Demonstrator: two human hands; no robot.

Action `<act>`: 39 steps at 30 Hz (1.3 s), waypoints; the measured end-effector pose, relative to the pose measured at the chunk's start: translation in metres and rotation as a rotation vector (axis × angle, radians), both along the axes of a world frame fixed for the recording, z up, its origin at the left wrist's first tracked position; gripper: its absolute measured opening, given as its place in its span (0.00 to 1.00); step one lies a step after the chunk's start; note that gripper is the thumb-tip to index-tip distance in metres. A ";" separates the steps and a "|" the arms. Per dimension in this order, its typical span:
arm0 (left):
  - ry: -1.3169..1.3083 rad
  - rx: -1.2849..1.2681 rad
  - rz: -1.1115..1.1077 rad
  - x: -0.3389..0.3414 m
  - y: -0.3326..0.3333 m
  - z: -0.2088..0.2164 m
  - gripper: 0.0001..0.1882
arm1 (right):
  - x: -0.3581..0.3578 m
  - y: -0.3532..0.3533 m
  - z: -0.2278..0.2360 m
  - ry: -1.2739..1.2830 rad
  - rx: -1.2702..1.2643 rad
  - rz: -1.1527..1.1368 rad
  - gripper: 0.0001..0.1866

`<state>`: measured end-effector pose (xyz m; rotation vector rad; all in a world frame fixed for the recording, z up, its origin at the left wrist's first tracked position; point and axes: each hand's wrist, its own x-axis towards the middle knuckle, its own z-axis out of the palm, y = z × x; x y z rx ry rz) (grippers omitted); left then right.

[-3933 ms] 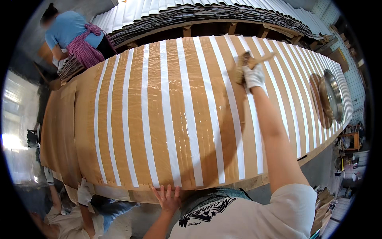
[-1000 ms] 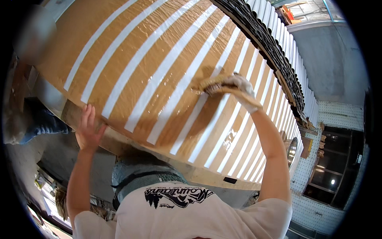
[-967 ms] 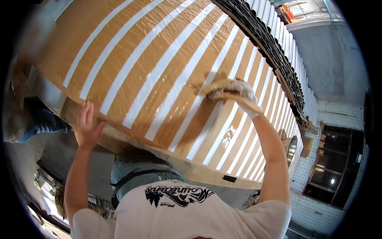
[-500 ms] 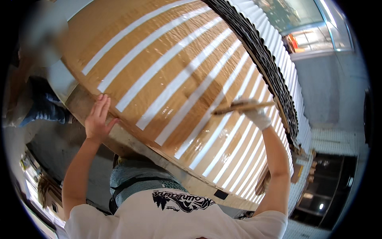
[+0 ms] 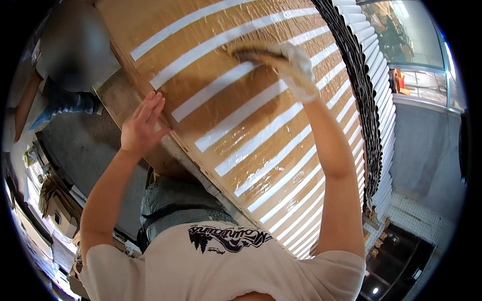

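A wide brown sheet with white stripes covers the table, its surface shiny and wrinkled as if wet. My right hand, in a pale glove, grips a long, flat wooden brush over the far middle of the sheet. Motion blurs the brush, and its bristle side is partly hidden. On the near left edge of the sheet rests my bare left hand, palm down, fingers stretched out and thumb apart.
A dark wavy row of layered edges bounds the sheet on the right, with white rolled sheets beside it. Another person stands at the far left, next to the table corner. Cardboard boxes lie at the lower left.
My right hand has swept the brush away from me and to the left across the sheet. My left hand stays at the near edge; the whole view has shifted.
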<state>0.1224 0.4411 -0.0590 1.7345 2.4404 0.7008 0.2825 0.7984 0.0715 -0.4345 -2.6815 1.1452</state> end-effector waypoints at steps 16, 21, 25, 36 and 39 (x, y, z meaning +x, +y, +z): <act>-0.050 0.062 -0.015 0.021 -0.010 -0.013 0.38 | 0.346 -0.100 0.000 -0.438 0.203 0.109 0.10; -0.129 0.243 0.086 0.035 -0.011 -0.008 0.35 | 0.177 -0.072 0.002 -0.211 -0.220 -0.094 0.09; -0.154 0.208 0.221 0.024 0.007 -0.013 0.31 | 0.006 -0.063 -0.005 0.017 -0.458 0.021 0.14; -0.097 0.212 0.181 0.014 0.006 -0.043 0.33 | 0.018 -0.103 -0.051 -0.088 0.270 0.017 0.17; -0.093 0.176 0.177 0.008 0.006 -0.048 0.36 | 0.122 -0.103 -0.059 -0.085 0.509 0.158 0.17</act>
